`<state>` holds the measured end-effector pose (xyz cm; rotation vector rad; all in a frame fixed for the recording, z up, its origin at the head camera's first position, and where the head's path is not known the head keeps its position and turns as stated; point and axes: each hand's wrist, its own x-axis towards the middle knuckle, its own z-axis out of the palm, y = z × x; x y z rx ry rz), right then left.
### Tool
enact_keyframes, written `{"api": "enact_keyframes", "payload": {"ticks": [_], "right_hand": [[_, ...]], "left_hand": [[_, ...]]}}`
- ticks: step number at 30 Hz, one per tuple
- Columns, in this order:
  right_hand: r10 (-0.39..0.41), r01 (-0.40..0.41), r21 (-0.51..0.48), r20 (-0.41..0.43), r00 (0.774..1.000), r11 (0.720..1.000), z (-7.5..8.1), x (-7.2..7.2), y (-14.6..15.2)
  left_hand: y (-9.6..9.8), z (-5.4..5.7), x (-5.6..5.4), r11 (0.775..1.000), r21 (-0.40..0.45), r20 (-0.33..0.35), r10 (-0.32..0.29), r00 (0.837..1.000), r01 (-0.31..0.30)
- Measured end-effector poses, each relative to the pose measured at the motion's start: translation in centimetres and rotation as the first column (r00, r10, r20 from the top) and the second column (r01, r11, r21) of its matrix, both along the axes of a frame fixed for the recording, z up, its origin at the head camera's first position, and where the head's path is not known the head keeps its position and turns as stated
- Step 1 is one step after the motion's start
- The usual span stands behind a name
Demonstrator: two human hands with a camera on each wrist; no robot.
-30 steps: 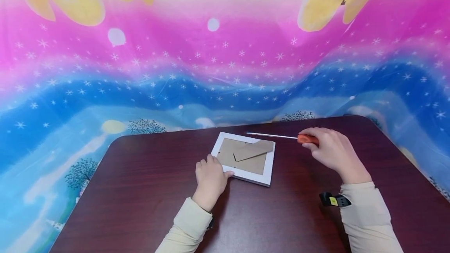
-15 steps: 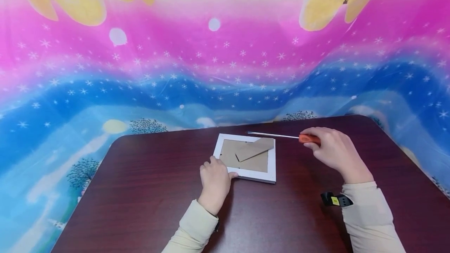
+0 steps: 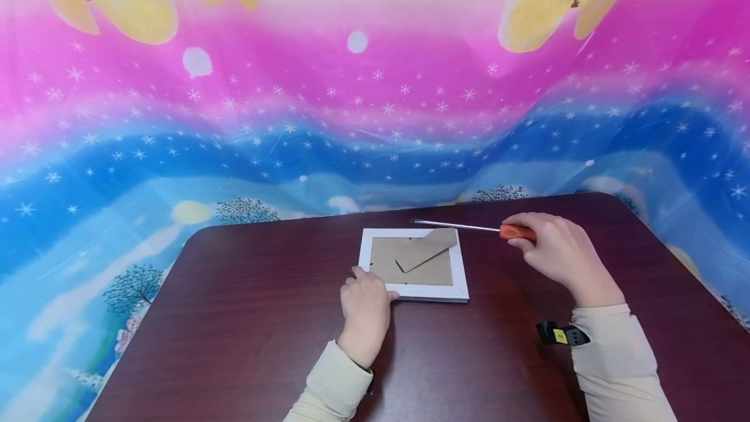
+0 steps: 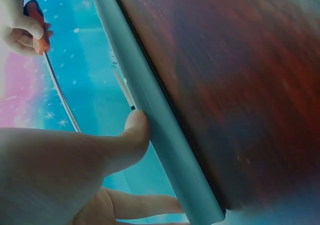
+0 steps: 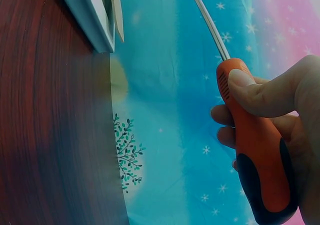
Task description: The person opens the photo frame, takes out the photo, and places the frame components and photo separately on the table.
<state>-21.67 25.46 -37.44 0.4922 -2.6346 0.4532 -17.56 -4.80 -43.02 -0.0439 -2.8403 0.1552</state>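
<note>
A white picture frame [image 3: 463, 284] lies back side up on the table, its brown backing board [image 3: 383, 254] and angled easel stand [image 3: 430, 249] uppermost. My left hand [image 3: 364, 308] holds its near left corner, the thumb along the near edge and the fingers at the left side. In the left wrist view, the thumb [image 4: 136, 135] presses on the frame's edge [image 4: 160, 120]. My right hand [image 3: 559, 249] grips the orange-and-black handle of a screwdriver [image 5: 257, 150]. Its metal shaft [image 3: 457, 225] points left, with the flat tip above the frame's far edge.
The dark red-brown wooden table [image 3: 252, 318] has rounded far corners. Behind it hangs a pink and blue cloth [image 3: 328, 103] printed with snowflakes and trees. A black strap device [image 3: 559, 334] sits at my right wrist.
My left hand has shifted slightly right and toward me. The picture frame has turned a little counterclockwise, so its edges lie squarer to me. The right hand and screwdriver have barely moved.
</note>
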Motion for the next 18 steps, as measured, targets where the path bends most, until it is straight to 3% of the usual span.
{"api": "enact_keyframes", "payload": {"ticks": [10,18], "right_hand": [[0.007,-0.007,0.001,-0.013,1.0,1.0,-0.2,-0.1,-0.1],[0.011,-0.011,0.001,-0.023,1.0,1.0,-0.3,-0.2,-0.1]], "left_hand": [[0.9,0.4,1.1,1.0,0.002,-0.013,-0.01,1.0,0.01],[-0.3,0.2,0.6,0.996,0.071,0.014,-0.053,0.998,0.052]]}}
